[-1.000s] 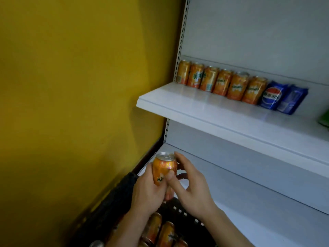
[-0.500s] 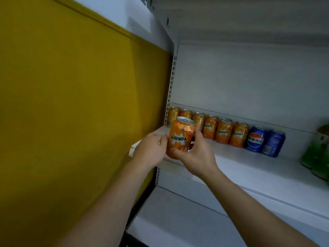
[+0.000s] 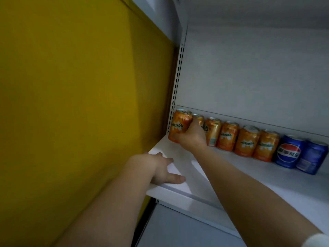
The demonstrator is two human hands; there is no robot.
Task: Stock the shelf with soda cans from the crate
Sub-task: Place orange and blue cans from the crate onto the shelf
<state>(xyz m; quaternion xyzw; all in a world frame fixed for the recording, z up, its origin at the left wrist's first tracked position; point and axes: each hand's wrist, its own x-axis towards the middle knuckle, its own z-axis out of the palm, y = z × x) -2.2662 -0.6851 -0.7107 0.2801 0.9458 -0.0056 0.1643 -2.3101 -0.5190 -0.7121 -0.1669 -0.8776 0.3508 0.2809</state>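
Note:
My right hand [image 3: 192, 138] grips an orange Mirinda can [image 3: 179, 126] at the far left of the white shelf [image 3: 231, 177], its base touching or just above the shelf surface, in front of the back row. Several orange Mirinda cans [image 3: 247, 140] stand in a row along the shelf's back wall. My left hand [image 3: 160, 168] rests flat on the shelf's front left corner, fingers spread, holding nothing. The crate is out of view.
Two blue Pepsi cans [image 3: 289, 151] stand to the right of the orange row. A yellow wall [image 3: 80, 104] runs along the left. A slotted shelf upright [image 3: 177, 81] stands in the corner. A lower shelf [image 3: 178, 229] lies beneath.
My right hand carried the orange can from the shelf's front edge back to the far left of the shelf. My left hand let go of it and dropped onto the shelf corner.

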